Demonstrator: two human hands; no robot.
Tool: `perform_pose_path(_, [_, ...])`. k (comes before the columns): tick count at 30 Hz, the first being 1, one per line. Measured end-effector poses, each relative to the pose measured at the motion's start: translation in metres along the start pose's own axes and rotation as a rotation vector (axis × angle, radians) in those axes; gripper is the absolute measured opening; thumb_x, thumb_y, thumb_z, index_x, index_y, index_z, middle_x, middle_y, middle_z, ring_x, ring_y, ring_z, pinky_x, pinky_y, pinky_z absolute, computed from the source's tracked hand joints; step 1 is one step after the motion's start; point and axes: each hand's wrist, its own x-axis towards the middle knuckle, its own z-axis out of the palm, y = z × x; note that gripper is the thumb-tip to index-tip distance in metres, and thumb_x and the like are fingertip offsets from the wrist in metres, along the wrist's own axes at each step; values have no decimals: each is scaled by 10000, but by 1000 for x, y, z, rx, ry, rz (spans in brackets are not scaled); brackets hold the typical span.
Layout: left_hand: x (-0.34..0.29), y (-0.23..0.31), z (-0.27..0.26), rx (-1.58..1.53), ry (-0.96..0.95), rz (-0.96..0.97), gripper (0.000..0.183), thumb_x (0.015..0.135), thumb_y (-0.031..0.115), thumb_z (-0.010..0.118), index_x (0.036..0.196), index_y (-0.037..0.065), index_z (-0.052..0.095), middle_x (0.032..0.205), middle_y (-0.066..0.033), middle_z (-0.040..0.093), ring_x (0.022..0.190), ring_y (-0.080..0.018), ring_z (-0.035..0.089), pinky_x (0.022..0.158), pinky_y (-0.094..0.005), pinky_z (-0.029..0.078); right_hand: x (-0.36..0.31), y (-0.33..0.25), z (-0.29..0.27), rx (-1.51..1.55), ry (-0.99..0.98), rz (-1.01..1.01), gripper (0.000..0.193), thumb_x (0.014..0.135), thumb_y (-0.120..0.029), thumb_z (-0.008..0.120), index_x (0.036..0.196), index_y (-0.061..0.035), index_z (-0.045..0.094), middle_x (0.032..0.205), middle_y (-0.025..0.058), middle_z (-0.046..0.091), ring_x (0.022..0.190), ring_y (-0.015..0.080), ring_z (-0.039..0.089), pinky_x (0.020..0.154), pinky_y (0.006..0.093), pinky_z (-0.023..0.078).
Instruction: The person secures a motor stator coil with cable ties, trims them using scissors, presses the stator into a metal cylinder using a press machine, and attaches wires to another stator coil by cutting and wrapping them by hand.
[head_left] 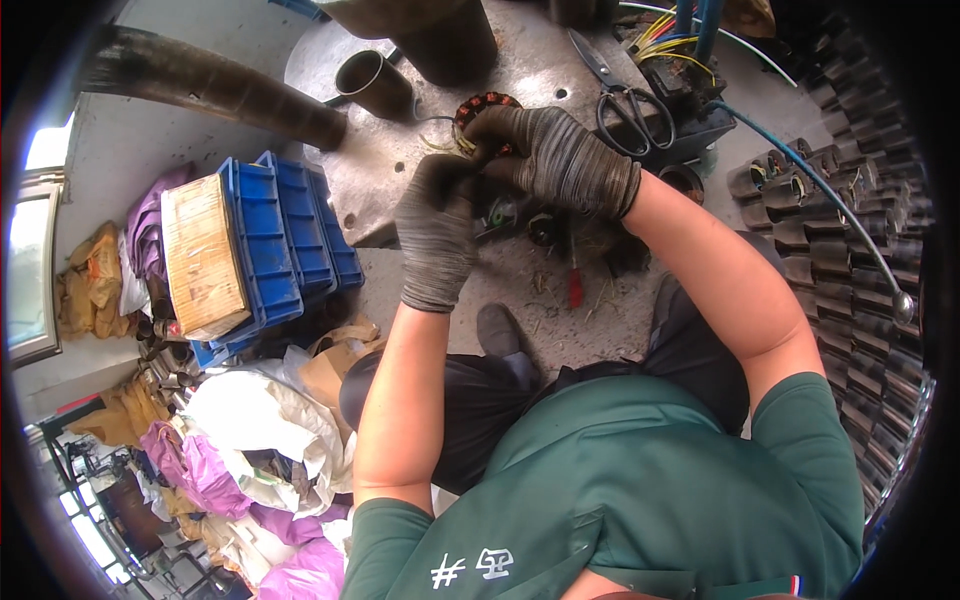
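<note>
Both my hands wear grey striped work gloves and meet at the near edge of a metal worktable (440, 110). My right hand (570, 160) is closed, its curled fingers against a ring-shaped coil winding (487, 102) with orange-red segments, which looks like a motor stator. Pale yellow wires (464, 138) come off the ring beside those fingers. Just below, my left hand (438, 232) is closed too, its fingertips close to the right ones. Whatever lies pinched between the fingers is hidden by the gloves. A short metal cylinder (376, 86) stands behind the ring.
Black-handled scissors (630, 105) lie right of my right hand. A larger dark cylinder (450, 45) stands at the back. Blue crates (270, 240) with cardboard are stacked at left. Rows of metal tubes (860, 250) fill the right side. A red-handled tool (574, 285) hangs below the hands.
</note>
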Motion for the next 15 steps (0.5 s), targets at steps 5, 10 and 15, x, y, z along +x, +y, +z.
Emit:
perform_pose_path(5, [-1,-9,4,138,55,154,93,1012,4,647,1102,11,671,976,-60,721,847,-111,655,726,-260,544,-2,-6,5,-174,6,-55,287,924,-7,712,1202,-27,642,1071,139,746,1041,187,713,920,356,580])
perform_pose_path(10, [4,-27,-15,-780,-77,-476,201,965,74,664,1159,23,678,941,-34,696,760,-124,636,614,-240,504,-3,-8,13,-115,52,-64,162,928,-4,698,1073,-18,629,941,116,710,909,177,690,837,354,568])
perform_pose_path(15, [-6,5,-7,-444,-9,-329,298,934,33,598,1227,40,652,1014,-58,669,823,-152,654,693,-263,556,-4,-8,8,-29,45,14,159,935,-18,703,1079,-19,634,942,110,720,908,162,692,827,350,573])
